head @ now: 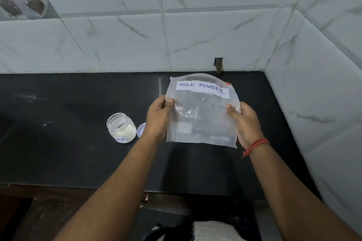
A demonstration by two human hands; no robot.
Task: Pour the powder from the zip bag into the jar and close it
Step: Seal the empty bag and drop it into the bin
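Observation:
A clear zip bag (201, 115) with a white label reading MILK POWDER is held up over the black counter (68, 158). It looks flat, with no heap of powder visible inside. My left hand (158, 119) pinches its left edge and my right hand (245, 123) pinches its right edge. To the left stands a small open glass jar (121, 128) with pale powder inside and a white label. Its round pale lid (141, 129) lies on the counter just right of the jar, partly hidden behind my left wrist.
White marble-look tiled walls close the counter at the back and on the right (323, 94), forming a corner. A small dark notch (218, 64) sits in the back wall just above the counter. The counter's front edge (98, 187) runs below my forearms.

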